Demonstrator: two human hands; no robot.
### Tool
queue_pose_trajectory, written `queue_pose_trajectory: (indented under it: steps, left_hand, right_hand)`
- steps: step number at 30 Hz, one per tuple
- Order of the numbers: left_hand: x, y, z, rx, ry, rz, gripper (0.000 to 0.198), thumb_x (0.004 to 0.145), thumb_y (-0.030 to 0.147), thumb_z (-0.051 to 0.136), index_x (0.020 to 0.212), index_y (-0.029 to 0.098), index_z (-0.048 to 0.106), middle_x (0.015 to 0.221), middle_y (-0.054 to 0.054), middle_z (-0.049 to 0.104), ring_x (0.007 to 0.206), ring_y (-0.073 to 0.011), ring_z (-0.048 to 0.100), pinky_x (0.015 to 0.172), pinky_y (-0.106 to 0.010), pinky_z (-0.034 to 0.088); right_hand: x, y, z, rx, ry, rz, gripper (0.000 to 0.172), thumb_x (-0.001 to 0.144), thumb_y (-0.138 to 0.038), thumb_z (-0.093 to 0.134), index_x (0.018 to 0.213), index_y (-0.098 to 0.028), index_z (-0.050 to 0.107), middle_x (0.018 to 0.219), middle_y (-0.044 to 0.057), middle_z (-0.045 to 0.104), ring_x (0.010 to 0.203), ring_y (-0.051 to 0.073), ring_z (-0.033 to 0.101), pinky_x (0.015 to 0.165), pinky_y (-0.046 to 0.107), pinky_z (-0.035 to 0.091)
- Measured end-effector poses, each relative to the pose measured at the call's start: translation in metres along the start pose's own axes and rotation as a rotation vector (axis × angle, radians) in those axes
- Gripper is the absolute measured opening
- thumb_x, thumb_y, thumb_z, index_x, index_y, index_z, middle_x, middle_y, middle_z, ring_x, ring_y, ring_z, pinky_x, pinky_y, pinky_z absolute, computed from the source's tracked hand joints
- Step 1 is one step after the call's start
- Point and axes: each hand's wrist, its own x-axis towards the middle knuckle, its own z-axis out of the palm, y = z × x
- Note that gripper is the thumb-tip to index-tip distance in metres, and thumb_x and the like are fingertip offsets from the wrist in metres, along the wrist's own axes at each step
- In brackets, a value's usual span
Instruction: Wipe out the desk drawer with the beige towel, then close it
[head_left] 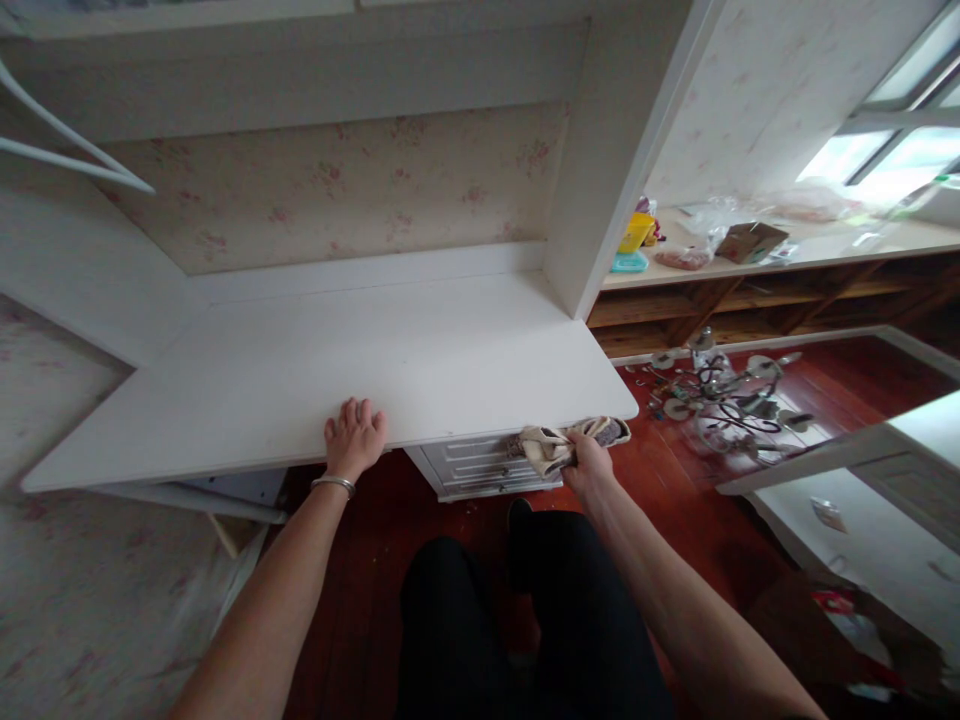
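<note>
A white desktop [375, 360] stretches out in front of me under a wallpapered alcove. My left hand [352, 438] grips its front edge, fingers curled over the top; a metal bangle circles that wrist. My right hand [589, 462] is closed on a crumpled beige cloth [555, 445] held against the desk's front edge near its right corner. A white drawer unit [480, 468] stands under the desk just behind the cloth. My legs in dark trousers show below.
A white upright panel [622, 170] bounds the desk on the right. Beyond it a wooden ledge [757, 265] carries a yellow box, a cardboard box and bags. A chandelier with cables [720, 395] lies on the red wooden floor. White furniture [862, 490] stands at right.
</note>
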Motion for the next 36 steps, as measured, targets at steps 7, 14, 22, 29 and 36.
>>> queue_pose_trajectory:
  steps: [7,14,22,29,36]
  left_hand:
    - [-0.001,0.001,0.001,0.032,0.035,0.014,0.052,0.096,0.042,0.023,0.135,0.015,0.046,0.146,-0.017,0.037,0.137,-0.0301,0.030,0.109,-0.054,0.025]
    - [-0.002,0.002,0.001,0.045,0.056,0.017,0.051,0.096,0.041,0.025,0.134,0.016,0.047,0.145,-0.017,0.039,0.136,-0.0297,0.031,0.109,-0.053,0.026]
    - [-0.002,0.003,0.000,0.051,0.071,0.012,0.048,0.096,0.039,0.029,0.134,0.016,0.048,0.145,-0.017,0.040,0.136,-0.0301,0.032,0.109,-0.052,0.026]
    - [-0.003,0.003,-0.001,0.064,0.075,0.027,0.049,0.096,0.039,0.028,0.133,0.016,0.049,0.144,-0.016,0.041,0.135,-0.0304,0.032,0.109,-0.052,0.027]
    - [-0.004,0.005,-0.002,0.069,0.103,0.025,0.048,0.096,0.039,0.029,0.133,0.016,0.048,0.144,-0.016,0.041,0.135,-0.0298,0.032,0.109,-0.051,0.026]
  right_hand:
    - [-0.059,-0.002,0.011,0.063,-0.053,0.042,0.039,0.062,-0.002,0.059,0.097,-0.019,0.055,0.085,0.000,0.065,0.068,0.017,0.067,0.064,0.033,0.060]
    - [-0.130,0.048,0.051,0.124,-0.220,0.279,0.034,0.061,-0.004,0.057,0.092,-0.019,0.053,0.078,0.000,0.067,0.070,0.019,0.068,0.064,0.032,0.059]
    - [-0.159,0.115,0.096,0.108,-0.202,0.370,0.034,0.061,-0.003,0.056,0.090,-0.020,0.052,0.077,-0.001,0.067,0.074,0.018,0.067,0.064,0.029,0.058]
    - [-0.128,0.155,0.092,0.042,-0.118,0.387,0.033,0.057,-0.002,0.057,0.085,-0.020,0.052,0.070,-0.003,0.064,0.064,0.017,0.065,0.060,0.029,0.057]
    - [-0.089,0.177,0.067,0.020,-0.067,0.406,0.031,0.060,-0.004,0.057,0.084,-0.022,0.049,0.068,-0.006,0.062,0.062,0.015,0.064,0.060,0.028,0.057]
